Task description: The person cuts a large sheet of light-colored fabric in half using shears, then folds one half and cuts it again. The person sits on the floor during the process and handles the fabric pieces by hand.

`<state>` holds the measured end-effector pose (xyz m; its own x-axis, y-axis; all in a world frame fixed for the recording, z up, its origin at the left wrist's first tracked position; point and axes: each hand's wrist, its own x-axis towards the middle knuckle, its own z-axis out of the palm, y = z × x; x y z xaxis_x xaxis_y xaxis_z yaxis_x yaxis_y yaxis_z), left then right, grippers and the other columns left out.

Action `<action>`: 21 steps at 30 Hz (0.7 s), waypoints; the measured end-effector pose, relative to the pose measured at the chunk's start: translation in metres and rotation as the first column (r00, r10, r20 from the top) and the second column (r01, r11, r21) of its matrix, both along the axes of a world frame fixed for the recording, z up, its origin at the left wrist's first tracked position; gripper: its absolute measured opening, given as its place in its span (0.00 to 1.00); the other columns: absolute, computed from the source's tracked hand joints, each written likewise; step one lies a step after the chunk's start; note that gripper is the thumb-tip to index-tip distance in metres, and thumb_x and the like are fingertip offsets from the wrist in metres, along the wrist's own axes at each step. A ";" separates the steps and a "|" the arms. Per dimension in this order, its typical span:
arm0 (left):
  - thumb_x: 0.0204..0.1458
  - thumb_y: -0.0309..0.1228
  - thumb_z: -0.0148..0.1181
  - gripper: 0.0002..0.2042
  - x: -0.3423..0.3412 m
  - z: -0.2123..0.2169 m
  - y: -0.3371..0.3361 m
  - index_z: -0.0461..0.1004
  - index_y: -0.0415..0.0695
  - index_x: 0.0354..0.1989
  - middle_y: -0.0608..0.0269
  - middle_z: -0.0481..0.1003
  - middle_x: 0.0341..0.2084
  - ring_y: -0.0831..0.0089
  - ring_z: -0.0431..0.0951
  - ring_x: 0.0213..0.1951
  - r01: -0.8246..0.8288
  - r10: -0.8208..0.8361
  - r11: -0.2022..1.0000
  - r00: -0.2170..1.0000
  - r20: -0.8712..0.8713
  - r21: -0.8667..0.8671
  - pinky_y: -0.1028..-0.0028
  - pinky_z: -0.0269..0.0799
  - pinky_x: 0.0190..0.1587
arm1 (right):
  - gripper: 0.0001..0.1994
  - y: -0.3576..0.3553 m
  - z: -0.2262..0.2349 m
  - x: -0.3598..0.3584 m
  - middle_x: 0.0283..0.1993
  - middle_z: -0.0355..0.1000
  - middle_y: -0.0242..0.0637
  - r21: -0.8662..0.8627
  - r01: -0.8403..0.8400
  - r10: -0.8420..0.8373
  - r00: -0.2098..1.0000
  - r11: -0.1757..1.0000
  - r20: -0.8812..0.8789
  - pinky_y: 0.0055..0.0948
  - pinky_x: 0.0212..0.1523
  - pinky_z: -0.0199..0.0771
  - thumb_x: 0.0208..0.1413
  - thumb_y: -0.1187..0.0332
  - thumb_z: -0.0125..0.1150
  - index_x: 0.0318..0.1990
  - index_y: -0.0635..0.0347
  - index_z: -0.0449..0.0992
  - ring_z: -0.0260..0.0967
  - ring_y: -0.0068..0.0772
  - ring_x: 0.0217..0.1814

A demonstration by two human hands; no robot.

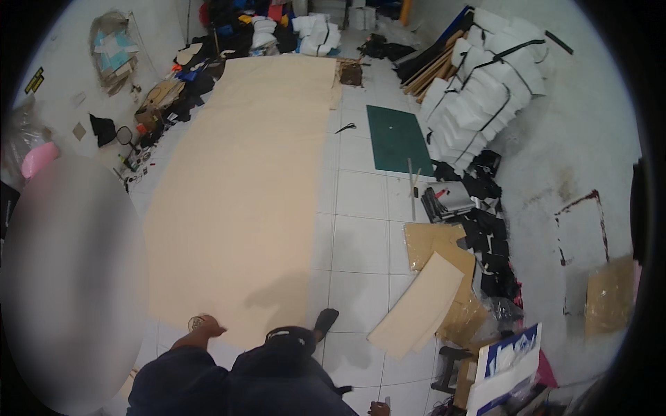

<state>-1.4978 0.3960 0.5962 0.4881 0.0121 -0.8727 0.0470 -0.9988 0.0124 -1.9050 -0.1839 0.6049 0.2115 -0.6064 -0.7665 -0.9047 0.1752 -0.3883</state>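
A long beige sheet [239,166], which looks like cloth, lies spread over the floor from my feet to the far end. At its near edge my left hand [210,325] rests on it, fingers stretched to the right, with a thin dark band at the wrist. My right hand [378,408] shows only partly at the lower edge, over the tiles. Its fingers are curled, and a small pale thin thing sticks up beside them, too small to name. A dark-covered foot [326,320] of mine stands just right of the sheet.
Scissors [345,128] and a green mat [399,139] lie on the tiles to the right. Beyond are strapped white bundles [485,83]. Nearer lie beige offcuts [416,301] on brown cardboard [433,239]. Clutter [166,97] lines the left wall. A blurred patch hides the left side.
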 end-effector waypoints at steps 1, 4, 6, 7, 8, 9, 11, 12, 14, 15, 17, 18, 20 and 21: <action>0.56 0.60 0.44 0.34 0.035 0.020 -0.053 0.75 0.38 0.51 0.42 0.73 0.51 0.50 0.71 0.56 -0.027 0.026 1.000 0.996 -0.089 -0.011 0.59 0.65 0.58 | 0.18 -0.021 0.014 0.012 0.28 0.74 0.44 -0.011 -0.011 0.010 0.999 1.000 -0.040 0.37 0.27 0.76 0.51 0.62 0.62 0.45 0.65 0.72 0.75 0.41 0.28; 0.54 0.54 0.55 0.27 0.145 0.068 -0.176 0.74 0.40 0.50 0.47 0.77 0.45 0.52 0.74 0.52 -0.009 0.140 0.916 0.944 0.298 -0.401 0.59 0.68 0.55 | 0.18 -0.060 0.030 0.082 0.29 0.75 0.45 0.020 -0.064 0.065 0.996 0.998 -0.060 0.38 0.28 0.76 0.51 0.62 0.62 0.45 0.65 0.73 0.75 0.42 0.29; 0.54 0.51 0.57 0.26 0.225 0.121 -0.265 0.73 0.43 0.52 0.49 0.75 0.48 0.58 0.75 0.52 -0.138 0.335 0.815 0.904 0.264 -0.563 0.64 0.70 0.54 | 0.18 -0.086 0.033 0.137 0.29 0.75 0.45 0.031 -0.096 0.097 0.994 0.995 -0.049 0.39 0.30 0.76 0.51 0.62 0.62 0.45 0.65 0.73 0.75 0.43 0.30; 0.55 0.50 0.57 0.26 0.259 0.138 -0.302 0.72 0.42 0.53 0.48 0.76 0.47 0.59 0.76 0.51 -0.092 0.360 0.781 0.874 0.325 -0.618 0.65 0.71 0.53 | 0.18 -0.102 0.033 0.168 0.30 0.75 0.45 0.030 -0.119 0.120 0.992 0.992 -0.030 0.39 0.30 0.76 0.51 0.62 0.62 0.45 0.65 0.73 0.75 0.43 0.30; 0.55 0.50 0.57 0.26 0.291 0.153 -0.338 0.72 0.42 0.53 0.48 0.76 0.47 0.59 0.76 0.51 -0.116 0.399 0.747 0.866 0.302 -0.654 0.65 0.71 0.53 | 0.18 -0.120 0.032 0.199 0.30 0.75 0.46 0.026 -0.135 0.135 0.991 0.991 -0.012 0.39 0.31 0.76 0.51 0.61 0.62 0.45 0.65 0.73 0.75 0.43 0.31; 0.55 0.49 0.57 0.26 0.321 0.166 -0.373 0.72 0.41 0.54 0.49 0.76 0.47 0.59 0.76 0.51 -0.137 0.434 0.711 0.857 0.277 -0.690 0.65 0.71 0.53 | 0.18 -0.139 0.031 0.228 0.30 0.75 0.46 0.017 -0.152 0.152 0.988 0.988 0.002 0.40 0.31 0.76 0.51 0.61 0.62 0.45 0.65 0.73 0.75 0.44 0.31; 0.56 0.47 0.57 0.24 0.377 0.168 -0.430 0.72 0.40 0.53 0.51 0.76 0.48 0.62 0.75 0.51 -0.159 0.481 0.661 0.840 0.251 -0.734 0.66 0.71 0.53 | 0.18 -0.186 0.032 0.289 0.31 0.75 0.46 -0.015 -0.181 0.181 0.983 0.983 0.024 0.40 0.32 0.76 0.51 0.61 0.62 0.45 0.65 0.73 0.75 0.44 0.32; 0.56 0.47 0.57 0.24 0.393 0.160 -0.436 0.73 0.40 0.52 0.50 0.75 0.48 0.61 0.75 0.51 -0.168 0.491 0.679 0.827 0.273 -0.714 0.65 0.70 0.54 | 0.18 -0.206 0.029 0.318 0.31 0.75 0.47 -0.013 -0.217 0.217 0.976 0.976 0.028 0.40 0.33 0.76 0.51 0.61 0.61 0.45 0.65 0.73 0.75 0.45 0.32; 0.56 0.48 0.57 0.24 0.420 0.132 -0.441 0.73 0.40 0.52 0.50 0.75 0.48 0.60 0.75 0.52 -0.194 0.516 0.711 0.797 0.315 -0.675 0.65 0.70 0.54 | 0.18 -0.263 0.029 0.380 0.32 0.75 0.47 -0.030 -0.280 0.281 0.959 0.959 0.027 0.41 0.34 0.76 0.51 0.61 0.61 0.45 0.65 0.73 0.75 0.46 0.33; 0.55 0.49 0.57 0.25 0.419 0.112 -0.433 0.74 0.40 0.50 0.49 0.76 0.47 0.57 0.75 0.52 -0.241 0.524 0.763 0.774 0.356 -0.600 0.64 0.69 0.55 | 0.18 -0.293 0.031 0.410 0.32 0.75 0.47 -0.036 -0.320 0.321 0.947 0.947 0.024 0.41 0.34 0.76 0.51 0.61 0.61 0.44 0.65 0.73 0.75 0.46 0.34; 0.53 0.51 0.56 0.25 0.403 0.073 -0.414 0.76 0.40 0.46 0.46 0.76 0.46 0.53 0.75 0.51 -0.388 0.581 0.785 0.732 0.357 -0.483 0.62 0.69 0.55 | 0.18 -0.355 0.034 0.475 0.33 0.75 0.48 -0.075 -0.396 0.397 0.918 0.915 -0.002 0.42 0.35 0.76 0.51 0.61 0.61 0.44 0.65 0.73 0.75 0.47 0.34; 0.53 0.52 0.55 0.26 0.393 0.065 -0.414 0.77 0.39 0.43 0.45 0.76 0.46 0.51 0.75 0.50 -0.483 0.636 0.753 0.707 0.308 -0.446 0.61 0.69 0.55 | 0.18 -0.396 0.037 0.508 0.33 0.75 0.48 -0.110 -0.440 0.441 0.897 0.891 -0.017 0.42 0.36 0.76 0.51 0.61 0.61 0.44 0.65 0.73 0.75 0.47 0.35; 0.53 0.54 0.53 0.28 0.388 0.056 -0.408 0.78 0.37 0.41 0.43 0.76 0.45 0.49 0.75 0.50 -0.571 0.611 0.781 0.781 0.125 -0.253 0.60 0.70 0.54 | 0.18 -0.474 0.041 0.580 0.34 0.76 0.48 -0.205 -0.529 0.533 0.845 0.824 -0.039 0.43 0.37 0.76 0.52 0.61 0.61 0.44 0.65 0.74 0.75 0.48 0.36; 0.53 0.54 0.52 0.28 0.379 0.044 -0.397 0.79 0.36 0.40 0.43 0.76 0.45 0.48 0.75 0.50 -0.600 0.625 0.778 0.769 0.133 -0.185 0.59 0.70 0.54 | 0.18 -0.510 0.038 0.627 0.34 0.76 0.48 -0.248 -0.582 0.590 0.806 0.775 -0.048 0.43 0.38 0.76 0.52 0.60 0.61 0.44 0.65 0.74 0.75 0.48 0.36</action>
